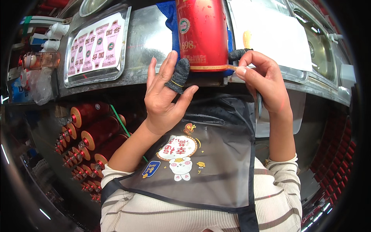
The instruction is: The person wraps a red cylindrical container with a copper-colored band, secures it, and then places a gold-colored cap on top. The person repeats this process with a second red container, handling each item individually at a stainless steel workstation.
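Note:
A glossy red bottle (205, 36) lies on a blue cloth (170, 15) at the bench edge, its near rim ringed with a thin gold band. My right hand (268, 79) pinches the loose end of a narrow gold strip (232, 67) at the rim's right side. A dark, pointed tool, perhaps tweezers (259, 105), sticks out below that palm. Fingers spread, my left hand (164, 94) is at the bottle's lower left and holds nothing. Its index finger wears a dark grey knit finger cover (180, 76); whether it touches the bottle I cannot tell. A similar cover is on my right hand.
On the left, a metal tray (127, 29) carries a sheet of pink and white labels (94, 46). White sheets (278, 34) lie on the right, near a metal basin (317, 42). Several red bottles (89, 114) are stacked below the bench at left, and more at far right.

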